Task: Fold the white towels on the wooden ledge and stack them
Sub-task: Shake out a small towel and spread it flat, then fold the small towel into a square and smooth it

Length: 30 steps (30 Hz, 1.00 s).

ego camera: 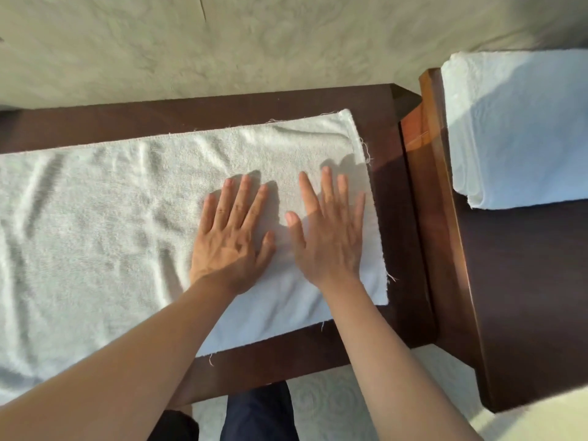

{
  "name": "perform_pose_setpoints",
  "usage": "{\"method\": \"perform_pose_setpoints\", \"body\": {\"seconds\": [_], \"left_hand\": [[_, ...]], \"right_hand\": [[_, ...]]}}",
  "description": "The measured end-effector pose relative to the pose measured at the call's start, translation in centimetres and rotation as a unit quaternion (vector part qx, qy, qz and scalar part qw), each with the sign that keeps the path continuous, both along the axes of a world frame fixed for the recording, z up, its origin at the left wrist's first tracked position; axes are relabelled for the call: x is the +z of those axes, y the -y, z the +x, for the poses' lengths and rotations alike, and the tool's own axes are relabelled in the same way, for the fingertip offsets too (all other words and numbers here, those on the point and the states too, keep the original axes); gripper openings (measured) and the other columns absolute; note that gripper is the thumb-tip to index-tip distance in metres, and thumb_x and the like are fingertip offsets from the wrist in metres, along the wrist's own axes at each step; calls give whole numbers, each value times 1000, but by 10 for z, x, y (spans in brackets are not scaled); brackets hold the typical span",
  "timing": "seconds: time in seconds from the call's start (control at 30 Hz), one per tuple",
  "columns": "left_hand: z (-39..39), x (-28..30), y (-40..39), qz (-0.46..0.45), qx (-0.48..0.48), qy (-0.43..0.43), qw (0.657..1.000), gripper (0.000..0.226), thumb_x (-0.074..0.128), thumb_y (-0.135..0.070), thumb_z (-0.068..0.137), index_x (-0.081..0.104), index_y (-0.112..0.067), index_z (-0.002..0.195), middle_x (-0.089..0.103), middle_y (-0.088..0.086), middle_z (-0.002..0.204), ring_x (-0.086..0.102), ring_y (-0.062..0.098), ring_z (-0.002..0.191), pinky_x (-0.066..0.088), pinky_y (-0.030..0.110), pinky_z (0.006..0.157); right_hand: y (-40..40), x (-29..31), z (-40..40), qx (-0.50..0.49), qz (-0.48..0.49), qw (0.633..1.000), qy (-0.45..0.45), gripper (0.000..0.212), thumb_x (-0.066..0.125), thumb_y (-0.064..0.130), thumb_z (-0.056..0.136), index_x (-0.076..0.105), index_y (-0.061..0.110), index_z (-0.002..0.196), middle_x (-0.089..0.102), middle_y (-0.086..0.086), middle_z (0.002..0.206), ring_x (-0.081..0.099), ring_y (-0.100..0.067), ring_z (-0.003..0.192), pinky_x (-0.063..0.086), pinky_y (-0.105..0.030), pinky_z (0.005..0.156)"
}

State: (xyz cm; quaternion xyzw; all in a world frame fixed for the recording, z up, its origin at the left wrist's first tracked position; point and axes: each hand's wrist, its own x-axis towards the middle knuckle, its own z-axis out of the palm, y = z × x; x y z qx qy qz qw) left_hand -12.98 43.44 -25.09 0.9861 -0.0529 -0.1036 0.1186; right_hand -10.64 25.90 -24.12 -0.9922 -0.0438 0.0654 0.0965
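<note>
A white towel point(111, 224) lies spread along the dark wooden ledge point(397, 173), wrinkled toward the left and running off the frame's left edge. My left hand point(232, 237) rests flat on its right part, fingers straight and spread. Beside it my right hand point(331, 237) also lies flat on the towel, near the frayed right edge. Neither hand grips the cloth. A folded white towel point(515, 128) sits at the right on a second wooden surface.
A raised wooden rail point(432, 160) separates the ledge from the right-hand surface. Behind the ledge is a pale textured wall point(254, 43). Below the ledge's front edge I see my dark trousers point(261, 412) and a light patterned floor point(334, 402).
</note>
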Motion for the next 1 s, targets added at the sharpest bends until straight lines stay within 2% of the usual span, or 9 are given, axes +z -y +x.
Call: {"method": "perform_pose_setpoints", "body": {"seconds": [0.07, 0.2, 0.3, 0.4, 0.6, 0.7, 0.83, 0.93, 1.0], "left_hand": [[-1, 1, 1, -4, -9, 4, 1000, 74, 26, -54, 100, -9, -29, 161, -14, -2, 169, -17, 20, 155, -4, 47, 126], [-1, -1, 2, -1, -12, 8, 1000, 70, 23, -52, 102, -8, -32, 161, -13, 2, 169, -18, 25, 155, -5, 50, 126], [-5, -6, 10, -25, -94, 70, 993, 59, 44, -23, 104, 25, -35, 159, 11, 13, 168, 3, 45, 153, 3, 63, 123], [-11, -7, 32, -97, -197, 129, 967, 57, 58, 6, 86, 62, -21, 137, 48, 13, 152, 39, 40, 144, 27, 58, 119], [16, 11, 88, -225, -59, 92, 968, 29, 51, -24, 99, 66, -19, 123, 63, 1, 123, 60, 27, 105, 55, 43, 81], [55, 26, 110, -260, 27, 24, 965, 29, 56, -34, 100, 60, -21, 125, 60, 0, 119, 61, 18, 96, 54, 36, 79], [111, 46, 131, -367, 222, -112, 896, 56, 68, -56, 87, 51, -21, 128, 56, -2, 122, 58, 14, 103, 47, 30, 85], [129, 54, 132, -231, 172, -161, 944, 88, 71, -72, 74, 39, -23, 140, 44, -2, 137, 54, 18, 121, 50, 40, 94], [130, 52, 123, -162, 143, -134, 967, 79, 70, -65, 79, 38, -26, 141, 45, -3, 137, 55, 19, 122, 49, 38, 88]], "right_hand": [[17, -7, -20, 18, -20, 1000, -7, 64, 14, 57, 104, 7, 30, 162, -2, -4, 170, -5, -25, 157, 3, -56, 125], [54, -5, -39, -141, -8, 990, -22, 70, 15, 56, 105, 4, 18, 163, 1, -6, 170, -3, -25, 157, 1, -54, 126], [69, -1, -81, -100, -1, 995, -31, 74, 21, 57, 103, 5, 15, 162, 1, -6, 170, -3, -22, 157, 0, -48, 127], [80, 0, -102, -177, 45, 983, -6, 68, 29, 50, 105, 24, 9, 158, 20, -13, 166, 13, -27, 156, 14, -49, 126], [54, -1, -107, -276, 29, 957, 86, 23, 58, 15, 98, 59, 5, 119, 52, -18, 132, 48, -40, 127, 41, -58, 106], [40, 8, -100, -256, 48, 959, 109, 13, 58, 10, 96, 59, 11, 109, 58, -8, 112, 54, -30, 105, 44, -47, 89], [18, 23, -101, -144, 113, 973, 139, 15, 43, 16, 102, 54, 18, 112, 56, 3, 85, 52, -17, 73, 44, -30, 67], [-1, 28, -103, -81, 161, 974, 139, 13, 45, 16, 101, 53, 19, 111, 54, 4, 80, 53, -16, 63, 48, -31, 56], [-14, 31, -105, -48, 180, 973, 137, 12, 47, 18, 101, 54, 19, 110, 55, 5, 77, 53, -15, 59, 47, -30, 52]]}}
